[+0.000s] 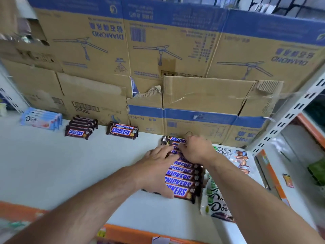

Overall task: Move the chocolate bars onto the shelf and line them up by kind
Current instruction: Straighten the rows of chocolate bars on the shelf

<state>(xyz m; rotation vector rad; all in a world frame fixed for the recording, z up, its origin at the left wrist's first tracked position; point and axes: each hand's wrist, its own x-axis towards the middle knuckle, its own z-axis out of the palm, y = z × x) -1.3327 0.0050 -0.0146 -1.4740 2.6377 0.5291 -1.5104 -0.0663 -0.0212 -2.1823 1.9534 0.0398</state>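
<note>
A long row of Snickers bars [182, 175] lies on the white shelf [52, 169], running from the front toward the cardboard at the back. My left hand [156, 171] rests flat against the row's left side, fingers straight. My right hand [195, 148] sits over the far end of the row, fingers curled on a bar there. Two shorter Snickers stacks [80, 128] [122, 131] stand further left. A pile of pale blue Dove bars [41, 119] lies at the far left. White Dove bars [217, 206] lie to the right of the row.
Flattened cardboard boxes [167, 59] form the back wall of the shelf. A slotted white upright [290, 111] stands at the right, with more goods beyond it. An orange shelf edge [140, 235] runs along the front.
</note>
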